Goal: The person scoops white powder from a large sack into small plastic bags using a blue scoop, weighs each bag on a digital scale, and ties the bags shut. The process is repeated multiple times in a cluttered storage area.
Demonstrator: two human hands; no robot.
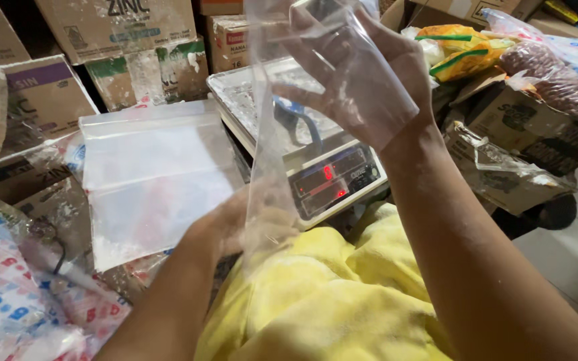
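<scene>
Clear plastic hangs between my hands: a long, thin bag (269,134) held upright, its long axis running from my right hand (362,80) near the top of the view down to my left hand (235,224) just above my lap. My right hand is raised with fingers spread inside or against the bag's mouth, pinching its upper edge; my left hand grips the lower end, partly hidden behind the film, so I cannot tell exactly how its fingers close. The hands are well apart, the bag stretched between them, and the left is the nearer to my body. Directly behind the bag sits a digital scale (332,177) with a metal pan and a red lit display, tilted toward me. To the left a stack of flat clear bags (152,174) lies on cardboard boxes (35,100), some brown with a purple band, others with green panels. At lower left are packets printed with red and blue marks (8,301). To the right, an open carton (530,127) holds a yellow-orange packet (459,47) and a bag of reddish-brown goods (556,77). Yellow cloth (322,301) covers my lap.
</scene>
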